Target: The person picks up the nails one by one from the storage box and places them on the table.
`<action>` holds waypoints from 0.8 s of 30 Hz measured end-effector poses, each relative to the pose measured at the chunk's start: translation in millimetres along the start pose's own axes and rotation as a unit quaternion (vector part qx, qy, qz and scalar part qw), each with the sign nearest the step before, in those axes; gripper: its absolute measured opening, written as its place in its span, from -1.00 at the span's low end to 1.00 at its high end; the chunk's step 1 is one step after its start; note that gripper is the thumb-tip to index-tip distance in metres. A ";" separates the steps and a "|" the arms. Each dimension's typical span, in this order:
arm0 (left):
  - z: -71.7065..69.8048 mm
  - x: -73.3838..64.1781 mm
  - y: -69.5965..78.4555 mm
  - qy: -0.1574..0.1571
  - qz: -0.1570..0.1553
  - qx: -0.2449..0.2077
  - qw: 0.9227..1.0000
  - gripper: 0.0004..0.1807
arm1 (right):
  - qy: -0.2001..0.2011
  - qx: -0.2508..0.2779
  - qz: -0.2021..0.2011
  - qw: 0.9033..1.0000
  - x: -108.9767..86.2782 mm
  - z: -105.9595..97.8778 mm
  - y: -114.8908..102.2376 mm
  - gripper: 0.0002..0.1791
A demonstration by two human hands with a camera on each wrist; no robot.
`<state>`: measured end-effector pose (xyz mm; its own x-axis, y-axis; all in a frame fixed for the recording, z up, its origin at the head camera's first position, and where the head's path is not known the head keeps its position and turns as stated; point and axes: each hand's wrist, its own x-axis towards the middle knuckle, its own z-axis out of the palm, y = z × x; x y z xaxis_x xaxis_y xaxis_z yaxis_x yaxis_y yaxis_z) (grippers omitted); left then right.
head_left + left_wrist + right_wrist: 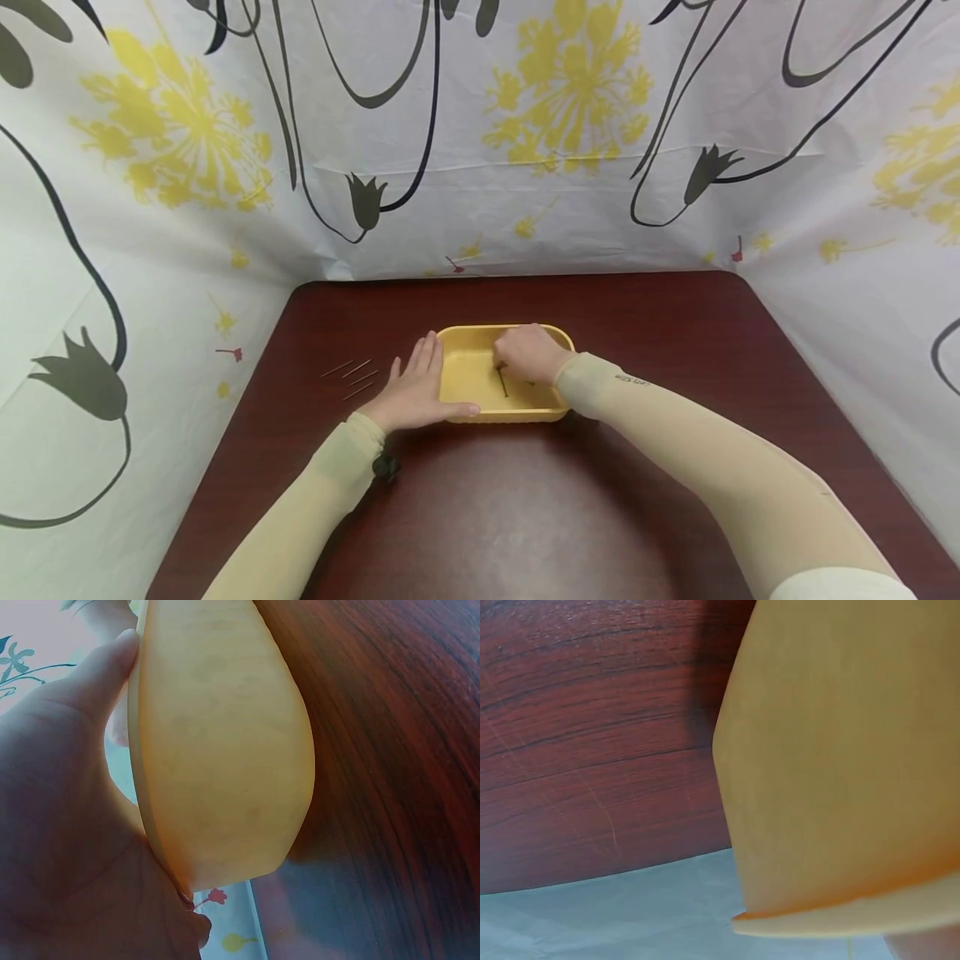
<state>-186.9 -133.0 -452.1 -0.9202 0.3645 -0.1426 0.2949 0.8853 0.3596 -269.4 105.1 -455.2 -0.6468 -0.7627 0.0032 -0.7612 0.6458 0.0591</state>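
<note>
A shallow yellow plastic tray (pixel 468 415) sits on the dark red table. My left hand (pixel 412 392) rests against its left end, the fingers straight along the rim and the thumb on the near rim. In the left wrist view the thumb (pixel 112 664) presses the rim from above the side wall. My right hand (pixel 531 352) reaches down inside the tray with curled fingers. At its fingertips is a thin dark nail-like piece (pixel 503 383), slanting toward the tray floor. Another small dark bit (pixel 531 383) shows below the hand. The right wrist view shows only the tray's outer wall (pixel 840 765).
Several thin metallic sticks (pixel 358 372) lie on the table left of the tray, beside the left hand. Flower-printed white cloth (pixel 465 125) hangs behind the table and along both sides. The dark red tabletop (pixel 660 333) extends around the tray.
</note>
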 end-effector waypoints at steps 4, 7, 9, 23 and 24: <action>-0.4 0.4 -1.2 -0.003 -0.001 0.002 1.000 0.51 | 0.017 0.000 -0.011 1.000 2.4 0.3 -1.9 -0.61; 0.2 0.9 -2.7 -0.002 -0.001 0.007 1.000 0.53 | 0.028 0.006 -0.020 0.999 3.2 1.5 -3.4 -0.60; 1.1 1.0 -3.1 0.000 0.000 0.010 1.000 0.55 | 0.031 0.008 -0.024 0.999 3.3 2.9 -4.0 -0.61; -1.6 -1.8 0.3 -0.002 0.002 0.005 1.000 0.50 | 0.029 0.014 -0.020 0.999 -1.0 1.4 -6.0 -0.71; -1.7 -1.7 0.2 -0.003 0.001 0.005 1.000 0.50 | 0.030 0.012 -0.019 0.999 -1.3 0.5 -6.3 -0.71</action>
<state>-185.7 -134.0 -450.3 -0.9181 0.3679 -0.1472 0.2996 0.8876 0.3498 -263.7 102.1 -456.1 -0.6138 -0.7871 0.0616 -0.7867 0.6163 0.0359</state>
